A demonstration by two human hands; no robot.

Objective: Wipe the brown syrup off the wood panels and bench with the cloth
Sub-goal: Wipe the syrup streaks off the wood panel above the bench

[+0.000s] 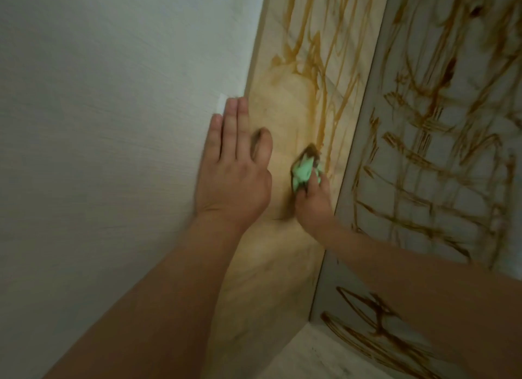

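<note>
Green crumpled cloth (pixel 303 171) on wood (pixel 282 110) | right fingers (pixel 322 182) pinch it | left fingers (pixel 234 118) flat, together

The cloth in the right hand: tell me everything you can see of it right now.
The cloth is small, mint green and bunched into a wad. Its upper edge is stained dark brown. The right hand grips it from below and presses it against the light wood panel, beside syrup drips not yet wiped. Blur hides its weave.

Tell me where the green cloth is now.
Head view, right of centre: the right hand grips the crumpled green cloth against the pale wood panel, beside the flat left hand.
</note>
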